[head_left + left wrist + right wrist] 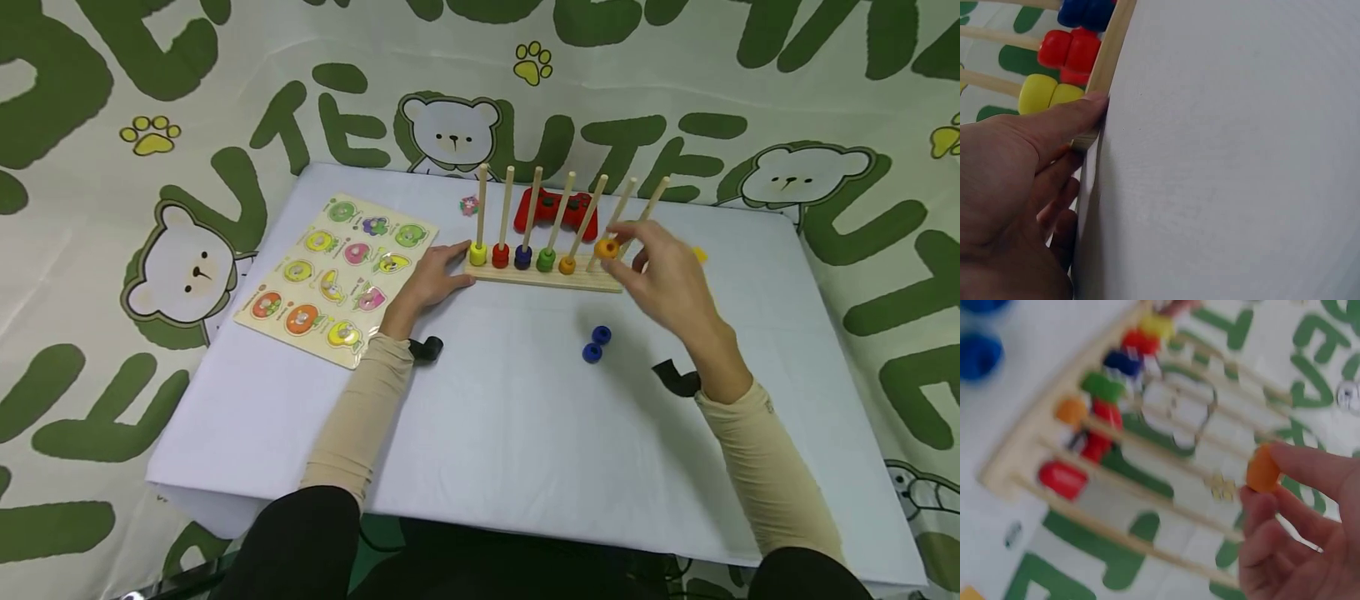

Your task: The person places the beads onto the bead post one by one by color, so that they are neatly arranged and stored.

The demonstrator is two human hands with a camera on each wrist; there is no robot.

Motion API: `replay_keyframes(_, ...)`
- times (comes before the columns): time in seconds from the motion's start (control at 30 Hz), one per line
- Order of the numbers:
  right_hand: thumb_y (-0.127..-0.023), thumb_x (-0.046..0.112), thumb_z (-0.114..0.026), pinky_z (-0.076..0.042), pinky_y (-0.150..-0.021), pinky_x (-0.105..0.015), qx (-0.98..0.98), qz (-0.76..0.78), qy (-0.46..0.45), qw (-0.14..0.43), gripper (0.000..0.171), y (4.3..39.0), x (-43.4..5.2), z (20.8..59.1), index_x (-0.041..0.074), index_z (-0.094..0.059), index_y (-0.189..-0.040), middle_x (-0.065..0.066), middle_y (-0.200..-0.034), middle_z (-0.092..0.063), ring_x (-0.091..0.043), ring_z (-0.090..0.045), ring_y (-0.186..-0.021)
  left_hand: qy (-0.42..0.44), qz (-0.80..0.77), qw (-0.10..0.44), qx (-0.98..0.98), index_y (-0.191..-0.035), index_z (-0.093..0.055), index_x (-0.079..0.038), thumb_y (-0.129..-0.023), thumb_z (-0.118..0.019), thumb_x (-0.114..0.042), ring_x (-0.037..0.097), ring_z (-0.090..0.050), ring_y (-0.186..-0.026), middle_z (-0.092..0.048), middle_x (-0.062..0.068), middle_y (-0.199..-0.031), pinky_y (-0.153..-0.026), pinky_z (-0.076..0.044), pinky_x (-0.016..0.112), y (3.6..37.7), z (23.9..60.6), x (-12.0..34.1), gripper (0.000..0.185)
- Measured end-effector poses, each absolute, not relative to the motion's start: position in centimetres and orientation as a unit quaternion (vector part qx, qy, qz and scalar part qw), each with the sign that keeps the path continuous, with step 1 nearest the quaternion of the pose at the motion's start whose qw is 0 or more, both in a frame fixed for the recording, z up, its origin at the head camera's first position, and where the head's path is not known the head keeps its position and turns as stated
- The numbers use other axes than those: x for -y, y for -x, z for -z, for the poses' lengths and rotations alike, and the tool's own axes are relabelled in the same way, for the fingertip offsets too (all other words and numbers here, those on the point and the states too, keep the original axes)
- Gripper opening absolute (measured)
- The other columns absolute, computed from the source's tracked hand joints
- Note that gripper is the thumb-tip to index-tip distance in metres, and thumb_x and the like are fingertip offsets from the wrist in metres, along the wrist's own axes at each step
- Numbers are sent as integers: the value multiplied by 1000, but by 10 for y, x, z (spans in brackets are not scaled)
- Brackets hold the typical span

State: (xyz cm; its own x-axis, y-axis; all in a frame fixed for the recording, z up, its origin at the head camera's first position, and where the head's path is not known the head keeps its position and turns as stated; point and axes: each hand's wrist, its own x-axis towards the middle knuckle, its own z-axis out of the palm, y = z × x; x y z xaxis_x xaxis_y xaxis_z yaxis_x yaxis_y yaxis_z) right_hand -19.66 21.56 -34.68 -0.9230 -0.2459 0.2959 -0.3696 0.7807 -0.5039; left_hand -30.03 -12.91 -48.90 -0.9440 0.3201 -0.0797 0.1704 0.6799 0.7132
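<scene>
White table [487,433]: wide bare stretch between the peg rack [547,273] and the near edge; two blue rings [596,343] lie there, well apart from the rack. Puzzle board [330,267] sits near the table's left edge, red controller [557,210] behind the rack. Left hand [431,279]: fingers straight, pressed against the rack's left end beside the yellow ring [1050,94]. Right hand [663,271]: thumb and fingertips pinching an orange ring [1262,469] at the rods, above the base.
</scene>
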Motion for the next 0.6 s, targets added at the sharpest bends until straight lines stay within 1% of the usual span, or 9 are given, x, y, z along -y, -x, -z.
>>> replay_keyframes(0.07,-99,13,-77,-40,-62,-17,929,-301,-146,160,39,207,-218,335,2,-68,-136,-19,-123,-70,-28,-61,-82,-132,-376,100,-912,-165,-42,-13,-101,-76,-25,34,-33,-159,-42,14,-169,-133,-24,48,299,488,130,74)
replay_keyframes(0.13,-100,15,-77,-36,-64,-14,919,-308,-136,204,37,218,-218,327,2,-70,-134,-18,-123,-70,-25,-59,-81,-130,-376,102,-912,-165,-42,-13,-101,-76,-25,34,-33,-159,-42,14,-169,-133,-24,48,299,488,130,74)
replay_keyframes(0.17,-100,16,-77,-35,-64,-14,915,-309,-133,221,36,223,-218,323,2,-71,-133,-18,-123,-70,-24,-58,-79,-132,-376,102,-911,-165,-42,-13,-101,-76,-25,34,-33,-159,-42,14,-169,-134,-24,48,300,488,130,74)
replay_keyframes(0.23,-101,18,-76,-35,-65,-15,911,-309,-132,238,35,233,-215,318,3,-71,-133,-17,-124,-70,-21,-55,-78,-133,-376,103,-911,-165,-42,-13,-101,-76,-24,35,-33,-159,-42,15,-169,-134,-23,48,300,487,128,74)
replay_keyframes(0.33,-102,17,-75,-35,-65,-17,914,-299,-140,237,35,244,-210,316,3,-71,-133,-17,-125,-69,-21,-53,-77,-134,-375,104,-912,-165,-42,-12,-100,-76,-24,35,-33,-159,-42,15,-169,-134,-23,48,300,489,128,74)
replay_keyframes(0.6,-105,20,-71,-41,-68,-31,928,-279,-139,203,37,258,-203,319,3,-69,-138,-18,-126,-69,-31,-59,-82,-142,-371,93,-913,-164,-43,-10,-100,-76,-23,36,-35,-158,-44,16,-168,-134,-24,48,301,489,129,74)
